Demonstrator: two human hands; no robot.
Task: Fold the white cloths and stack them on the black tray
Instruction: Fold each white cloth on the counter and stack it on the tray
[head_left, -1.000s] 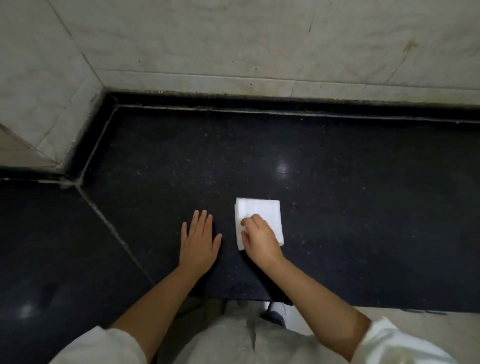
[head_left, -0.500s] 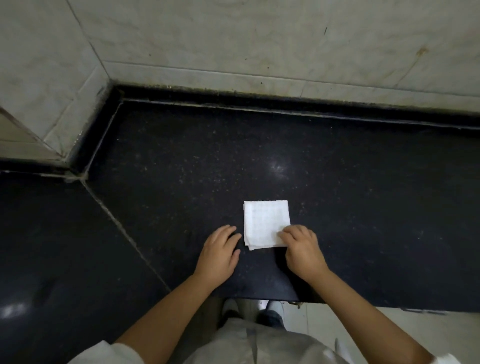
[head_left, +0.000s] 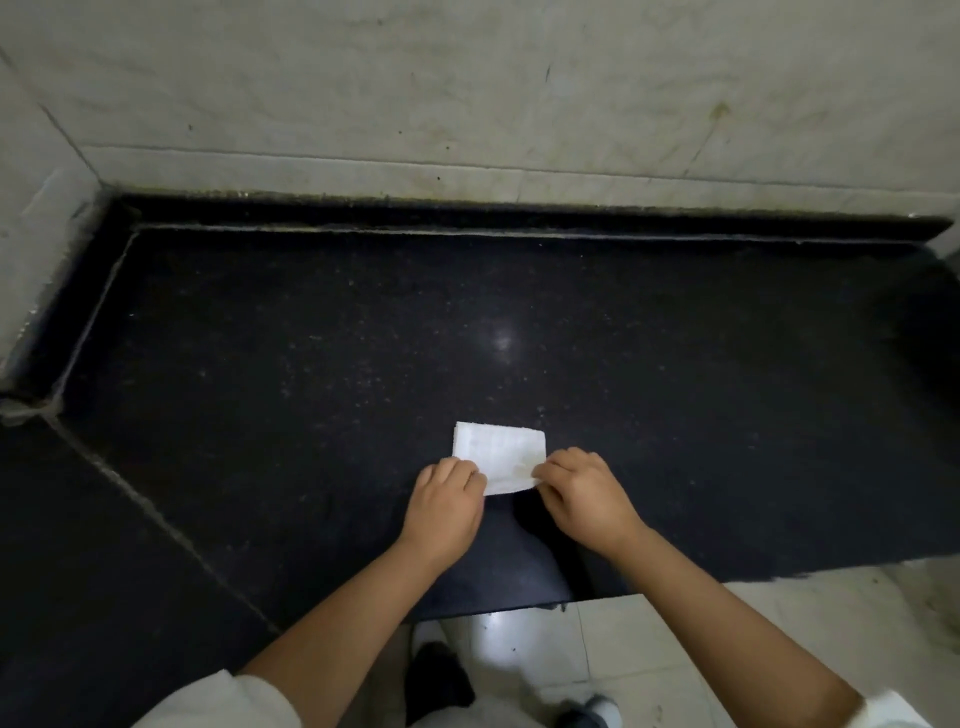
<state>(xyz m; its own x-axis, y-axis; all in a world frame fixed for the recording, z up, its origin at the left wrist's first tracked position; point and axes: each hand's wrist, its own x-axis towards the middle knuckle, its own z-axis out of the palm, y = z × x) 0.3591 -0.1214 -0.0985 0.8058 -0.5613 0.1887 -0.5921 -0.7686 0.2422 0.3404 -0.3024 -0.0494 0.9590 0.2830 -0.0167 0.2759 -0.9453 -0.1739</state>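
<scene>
Fingertips (head_left: 540, 472) of the right hand (head_left: 589, 499) curl in and pinch the near right corner of the white cloth (head_left: 501, 451), while across from them the left hand (head_left: 447, 501) has its fingers bent down onto the near left corner, gripping that edge too. Both hands sit at the near edge, one per corner, and that reads as a set-up for another fold: hold the two near corners and they can travel together toward the far edge, keeping the sides square. The cloth itself is already a small folded rectangle, lying flat on the black stone countertop (head_left: 311, 374), just in front of the person and near the counter's front edge. Moving outward, the dark speckled slab runs back to a raised black lip and then a pale marble wall (head_left: 467, 93); a seam angles off to the left where a second dark slab joins. Nothing lies on the counter around the cloth, so no obstacle crowds the fold. What I cannot find is the black tray: it is nowhere in this view, and against so dark a surface it could be hard to pick out. No other white cloths show either. Below the counter edge, pale floor tiles (head_left: 649, 639) and a dark shoe (head_left: 439, 680) peek in, with white sleeves (head_left: 218, 701) at the bottom corners.
</scene>
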